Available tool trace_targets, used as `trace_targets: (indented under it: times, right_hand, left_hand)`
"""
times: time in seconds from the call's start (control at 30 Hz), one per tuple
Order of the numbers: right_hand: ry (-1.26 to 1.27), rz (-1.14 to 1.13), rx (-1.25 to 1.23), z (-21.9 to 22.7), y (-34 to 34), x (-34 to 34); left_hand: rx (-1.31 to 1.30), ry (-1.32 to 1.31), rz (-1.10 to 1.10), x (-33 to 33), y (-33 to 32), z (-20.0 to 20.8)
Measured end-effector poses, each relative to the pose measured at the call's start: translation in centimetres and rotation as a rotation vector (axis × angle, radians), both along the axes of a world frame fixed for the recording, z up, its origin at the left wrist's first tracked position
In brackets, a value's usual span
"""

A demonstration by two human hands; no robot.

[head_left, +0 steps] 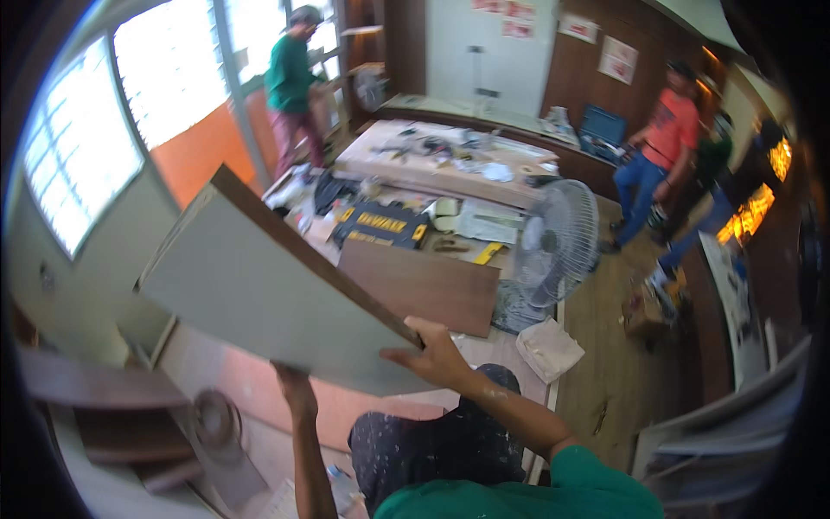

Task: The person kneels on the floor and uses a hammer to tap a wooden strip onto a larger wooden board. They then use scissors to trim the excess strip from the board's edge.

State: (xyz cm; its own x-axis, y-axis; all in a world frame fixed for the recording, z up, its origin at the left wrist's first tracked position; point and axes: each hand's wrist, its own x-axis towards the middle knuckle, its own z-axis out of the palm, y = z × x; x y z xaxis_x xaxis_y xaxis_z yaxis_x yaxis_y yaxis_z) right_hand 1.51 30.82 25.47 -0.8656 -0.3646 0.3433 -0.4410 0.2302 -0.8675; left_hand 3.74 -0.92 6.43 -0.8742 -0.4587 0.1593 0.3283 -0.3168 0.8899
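The board (255,290) slants lengthwise up and left from the right hand (432,353), which grips its near end; the left hand (296,391) grips its lower edge.

Upper garment: a green shirt (519,502), plain over the part I can see. Its right sleeve (595,480) is short and loose, leaving the forearm bare. Small whitish marks noted on the right forearm (506,400); their nature I cannot tell. Left hand (296,391) and right hand (439,356) both bare. Lower garment: near-black trousers (393,454), heavily flecked with white, notably over the left knee.
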Motion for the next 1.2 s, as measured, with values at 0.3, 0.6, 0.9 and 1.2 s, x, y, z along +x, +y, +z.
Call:
trace_targets:
  times: [0.3, 0.6, 0.9, 1.2]
  right_hand:
    - [0.097, 0.169, 0.451, 0.5, -13.5, -10.4]
    - [-0.146, 0.131, 0.952, -21.2, -19.0, -19.5]
    - [-0.145, 0.315, 1.2, -35.0, -23.7, -23.0]
    - [-0.233, 0.296, 1.185, -43.2, -26.6, -24.2]
  left_hand:
    - [0.68, -0.039, 0.236, -0.6, -1.4, -4.5]
    - [1.079, -0.127, 0.32, 4.0, 3.5, -15.5]
    - [1.128, -0.371, 0.549, 2.6, 2.5, -21.7]
    - [1.025, -0.508, 0.447, 1.4, 0.9, -25.5]
